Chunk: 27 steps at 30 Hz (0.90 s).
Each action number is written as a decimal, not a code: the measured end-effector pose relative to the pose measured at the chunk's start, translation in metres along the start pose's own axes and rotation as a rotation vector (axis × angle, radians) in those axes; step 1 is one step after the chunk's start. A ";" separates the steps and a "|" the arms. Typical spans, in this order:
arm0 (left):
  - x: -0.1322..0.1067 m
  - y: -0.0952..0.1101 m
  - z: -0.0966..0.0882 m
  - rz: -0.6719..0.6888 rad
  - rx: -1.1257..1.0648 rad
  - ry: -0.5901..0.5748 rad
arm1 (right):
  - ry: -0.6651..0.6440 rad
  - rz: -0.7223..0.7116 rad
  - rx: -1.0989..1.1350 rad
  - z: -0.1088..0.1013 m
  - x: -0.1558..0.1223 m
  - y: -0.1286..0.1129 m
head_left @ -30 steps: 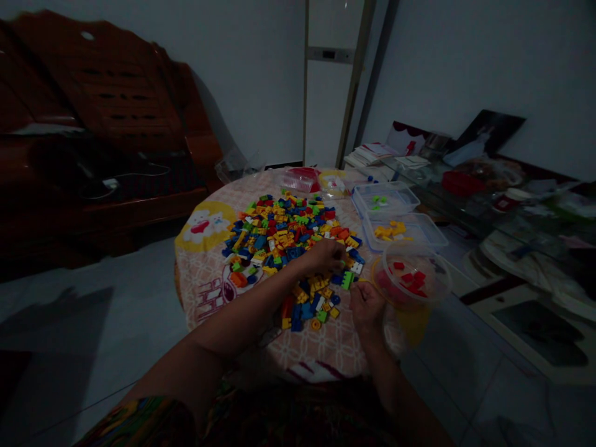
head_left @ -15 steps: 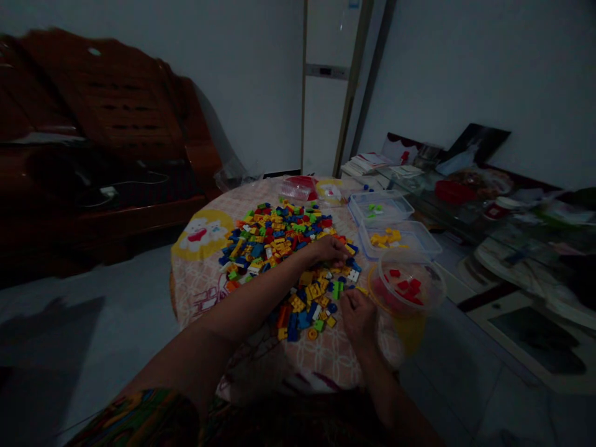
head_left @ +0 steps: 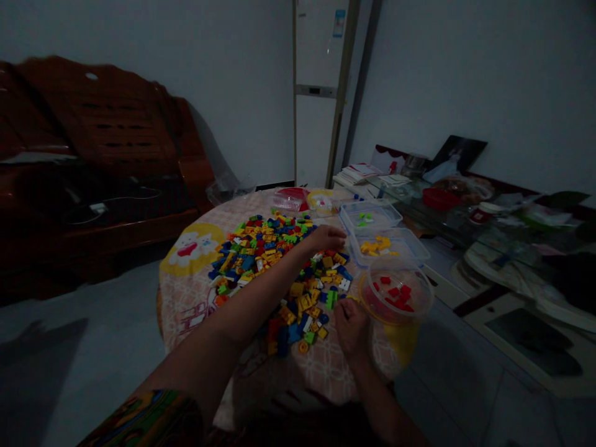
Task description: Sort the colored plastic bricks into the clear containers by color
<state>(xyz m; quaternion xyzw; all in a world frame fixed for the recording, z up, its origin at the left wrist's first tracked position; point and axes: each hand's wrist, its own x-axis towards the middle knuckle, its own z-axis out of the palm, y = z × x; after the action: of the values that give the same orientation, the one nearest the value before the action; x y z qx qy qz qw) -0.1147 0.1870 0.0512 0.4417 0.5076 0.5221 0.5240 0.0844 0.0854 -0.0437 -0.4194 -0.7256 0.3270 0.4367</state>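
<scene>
Item: counter (head_left: 326,367), round, under a patterned cloth; it carried all the pieces listed below.

Item: right hand (head_left: 352,327), near the right-hand side of the counter. Fingers curled in towards the palm; whether anything was pinched in them could not be told. It lay just beside a green brick (head_left: 331,300), at the edge of the loose bricks.

Item: toy bricks (head_left: 256,251), a mixed heap across the middle of the counter: yellow, blue, green, red, orange, white. Spread in a low layer, probably so that single pieces could be seen and picked out.

Item: round clear tub (head_left: 423,287), beyond the right hand, holding red pieces (head_left: 404,292) only.

Item: left hand (head_left: 328,238), reached across the heap to its right side. Fingers loosely bent and close together; contents, if any, hidden by the dim light and angle.

Item: clear box (head_left: 412,244), behind the tub, with yellow pieces (head_left: 378,246).

Item: farther clear box (head_left: 387,213), with a few green pieces (head_left: 364,218). All three vessels stood in a row along the right, one colour apiece, presumably to keep colours apart within easy reach.

Item: clear packaging (head_left: 287,200), at the far edge.
</scene>
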 end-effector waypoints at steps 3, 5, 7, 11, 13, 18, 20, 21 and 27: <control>-0.026 -0.013 -0.011 -0.060 0.187 -0.215 | 0.003 0.045 0.051 0.000 0.001 0.000; -0.040 -0.017 -0.014 -0.078 0.254 -0.353 | 0.027 0.043 0.052 0.000 0.003 0.002; -0.052 -0.020 -0.012 -0.086 0.313 -0.473 | 0.058 0.025 0.056 0.001 0.003 0.004; -0.069 -0.026 -0.002 -0.053 0.410 -0.595 | 0.087 0.012 0.069 0.002 0.004 0.006; -0.073 -0.028 0.003 -0.060 0.409 -0.599 | 0.082 0.025 0.059 0.002 0.004 0.006; -0.073 -0.031 0.001 -0.139 0.239 -0.549 | 0.047 0.040 0.063 0.000 0.003 0.007; -0.072 -0.031 -0.004 -0.150 0.142 -0.517 | 0.029 0.047 0.084 -0.001 0.002 0.006; -0.072 -0.031 -0.005 -0.150 0.101 -0.506 | 0.023 0.052 0.095 -0.002 0.002 0.006; -0.074 -0.033 -0.012 -0.157 -0.014 -0.505 | 0.021 0.068 0.130 -0.001 0.001 0.003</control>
<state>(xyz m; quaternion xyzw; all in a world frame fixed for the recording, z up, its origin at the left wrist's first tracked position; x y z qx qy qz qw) -0.1188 0.1104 0.0229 0.5136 0.3898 0.3567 0.6761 0.0863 0.0874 -0.0451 -0.4179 -0.6836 0.3837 0.4591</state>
